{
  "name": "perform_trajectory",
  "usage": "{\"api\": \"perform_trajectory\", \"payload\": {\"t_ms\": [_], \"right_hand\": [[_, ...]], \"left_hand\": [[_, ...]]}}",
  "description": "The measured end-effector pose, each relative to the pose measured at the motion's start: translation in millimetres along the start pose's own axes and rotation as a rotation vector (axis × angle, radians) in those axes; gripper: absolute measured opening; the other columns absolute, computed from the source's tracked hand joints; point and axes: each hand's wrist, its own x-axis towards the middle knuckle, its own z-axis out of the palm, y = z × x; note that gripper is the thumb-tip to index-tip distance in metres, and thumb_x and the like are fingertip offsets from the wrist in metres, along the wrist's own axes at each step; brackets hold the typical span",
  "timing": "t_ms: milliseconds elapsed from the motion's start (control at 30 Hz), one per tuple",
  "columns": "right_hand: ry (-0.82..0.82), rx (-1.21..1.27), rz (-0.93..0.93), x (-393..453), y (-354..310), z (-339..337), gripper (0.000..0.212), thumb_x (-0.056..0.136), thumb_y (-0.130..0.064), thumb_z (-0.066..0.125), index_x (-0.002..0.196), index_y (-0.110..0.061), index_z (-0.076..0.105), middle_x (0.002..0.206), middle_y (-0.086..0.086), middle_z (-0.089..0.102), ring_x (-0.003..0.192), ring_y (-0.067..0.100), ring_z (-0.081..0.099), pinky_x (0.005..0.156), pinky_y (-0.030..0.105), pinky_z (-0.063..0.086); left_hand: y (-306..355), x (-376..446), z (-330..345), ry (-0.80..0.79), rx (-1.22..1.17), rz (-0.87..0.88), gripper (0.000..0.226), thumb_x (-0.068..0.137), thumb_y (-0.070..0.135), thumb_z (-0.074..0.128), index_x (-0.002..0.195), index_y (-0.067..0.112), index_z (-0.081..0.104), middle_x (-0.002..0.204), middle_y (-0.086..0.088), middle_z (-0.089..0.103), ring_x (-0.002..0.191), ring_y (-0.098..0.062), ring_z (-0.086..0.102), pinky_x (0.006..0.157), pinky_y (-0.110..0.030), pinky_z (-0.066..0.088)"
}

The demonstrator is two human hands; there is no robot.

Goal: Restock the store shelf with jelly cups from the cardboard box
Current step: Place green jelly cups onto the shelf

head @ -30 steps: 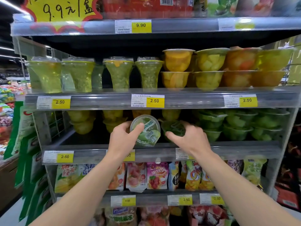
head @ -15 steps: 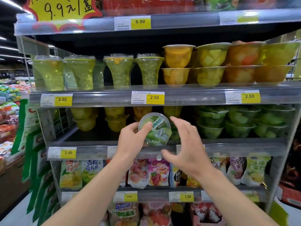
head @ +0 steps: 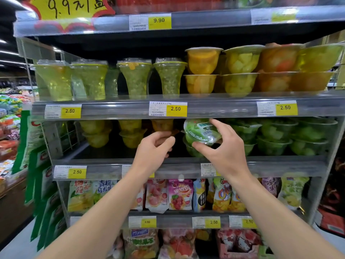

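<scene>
One green jelly cup [head: 202, 132] tilting in right hand [head: 226, 152] pinching it above stacked cup [head: 192, 149]; left hand [head: 155, 148] curling empty; risking slipping, toppling stack.

I'm facing a grey metal shelf unit [head: 186, 107] with yellow price tags [head: 176, 108] clipped along each edge. Upper left there's a big yellow handwritten price sign [head: 74, 8]. Far left, strip ceiling lights [head: 7, 52] glow over a dim aisle with another display of colourful packets [head: 9, 116]. Pale floor [head: 16, 247] shows at the lower left.
</scene>
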Motion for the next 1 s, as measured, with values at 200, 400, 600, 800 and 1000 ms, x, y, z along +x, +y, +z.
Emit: {"api": "perform_trajectory", "payload": {"t_ms": [200,400,600,800,1000], "right_hand": [[-0.026,-0.06,0.147,19.9,5.1,8.1,0.064,0.075,-0.058,0.072,0.129,-0.027,0.057,0.122,-0.008,0.06,0.118,0.015,0.053,0.098,0.032,0.045],[-0.113,0.017,0.183,20.9,3.3,7.4,0.066,0.078,-0.051,0.075,0.132,-0.027,0.046,0.119,-0.01,0.061,0.112,0.012,0.056,0.089,0.025,0.044],[-0.14,0.098,0.212,7.4,9.2,6.6,0.09,0.085,-0.036,0.073,0.153,-0.029,0.015,0.137,-0.006,0.052,0.125,0.015,0.05,0.103,0.035,0.044],[-0.08,0.147,0.223,-6.8,13.7,11.6,0.091,0.084,-0.026,0.074,0.154,-0.032,0.015,0.137,-0.006,0.054,0.126,0.012,0.051,0.104,0.034,0.045],[-0.087,0.082,0.201,5.8,16.7,16.2,0.09,0.085,-0.02,0.074,0.154,-0.031,0.018,0.131,-0.002,0.057,0.12,0.016,0.052,0.094,0.025,0.041]], "left_hand": [[-7.9,14.9,12.9,-0.098,0.042,0.006,0.037,0.093,0.031,0.066,0.13,0.026,0.061,0.115,0.004,0.071,0.103,-0.01,0.068,0.088,-0.034,0.059],[-5.4,20.9,26.5,-0.144,0.02,0.043,0.053,0.074,0.063,0.06,0.125,0.067,0.047,0.129,0.019,0.062,0.121,-0.008,0.06,0.1,-0.041,0.053],[1.9,20.5,38.8,-0.189,-0.043,0.105,0.058,0.078,0.058,0.063,0.132,0.062,0.044,0.132,0.021,0.061,0.123,-0.007,0.058,0.094,-0.042,0.057],[4.4,24.7,44.4,-0.175,-0.039,0.1,0.057,0.075,0.056,0.067,0.128,0.06,0.048,0.127,0.018,0.064,0.123,-0.008,0.058,0.086,-0.04,0.06],[0.6,30.3,50.0,-0.149,-0.114,0.047,0.047,0.083,0.042,0.07,0.124,0.055,0.052,0.125,0.008,0.064,0.119,-0.014,0.061,0.086,-0.041,0.061]]}}
